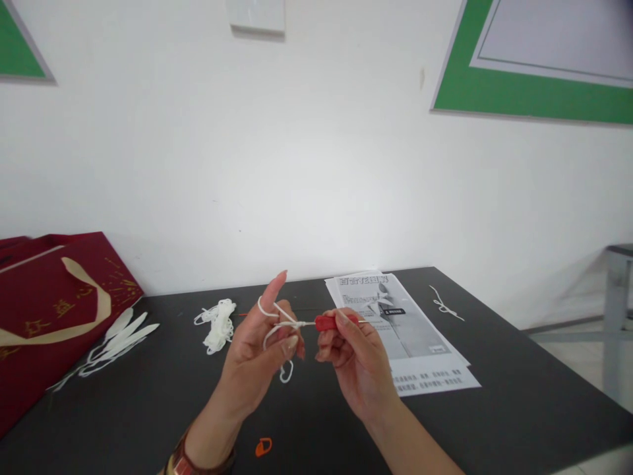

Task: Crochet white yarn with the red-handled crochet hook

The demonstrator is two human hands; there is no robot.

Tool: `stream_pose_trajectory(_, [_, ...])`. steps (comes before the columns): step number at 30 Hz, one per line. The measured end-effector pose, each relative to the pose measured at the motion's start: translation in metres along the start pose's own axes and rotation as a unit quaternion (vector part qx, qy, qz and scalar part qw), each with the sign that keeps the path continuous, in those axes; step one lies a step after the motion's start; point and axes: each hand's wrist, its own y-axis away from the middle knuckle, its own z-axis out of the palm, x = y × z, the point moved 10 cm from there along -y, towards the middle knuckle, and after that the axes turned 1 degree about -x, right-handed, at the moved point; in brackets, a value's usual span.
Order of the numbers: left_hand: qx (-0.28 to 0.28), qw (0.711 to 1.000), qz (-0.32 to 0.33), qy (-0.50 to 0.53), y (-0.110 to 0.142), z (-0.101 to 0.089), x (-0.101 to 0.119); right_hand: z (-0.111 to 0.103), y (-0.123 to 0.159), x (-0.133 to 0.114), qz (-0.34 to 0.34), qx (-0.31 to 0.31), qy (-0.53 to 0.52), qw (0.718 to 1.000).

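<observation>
My right hand (353, 349) is closed round the red grip of a crochet hook (326, 322), which points left. The hook's thin metal tip sits in white yarn (289, 324) at my left hand (264, 343). One strand loops round my raised left index finger. The left thumb and the other fingers pinch the yarn, and a short tail dangles below them. Left of that hand lies a loose bundle of white yarn (218, 326) on the black table (306, 422). Near the front is an orange stitch marker (264, 447).
Printed sheets (420, 336) lie behind my right hand, with a short knotted white cord (444, 305) further right. On the left, several white crocheted petal-like pieces (119, 336) rest against a dark red gift bag (54, 297). A white wall (306, 165) rises behind the table.
</observation>
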Motion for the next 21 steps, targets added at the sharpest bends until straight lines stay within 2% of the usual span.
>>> stream_pose_trajectory(5, [-0.04,0.981,0.019,-0.189,-0.002,-0.002,0.0007,-0.0019,0.0005,0.0011,0.001,0.004,0.015,1.0])
stream_pose_trajectory(11, [-0.045,0.971,0.063,-0.225,-0.0047,-0.0049,0.0057,-0.002,0.001,0.0018,0.001,0.005,0.022,1.0])
stream_pose_trajectory(17, [-0.058,0.977,0.058,-0.198,-0.0042,-0.0043,-0.0001,-0.0026,0.0,-0.002,-0.006,0.006,0.026,1.0])
stream_pose_trajectory(21, [-0.05,0.947,0.094,-0.302,-0.0032,-0.0036,0.0078,-0.0046,-0.0006,-0.0024,-0.004,0.014,0.028,1.0])
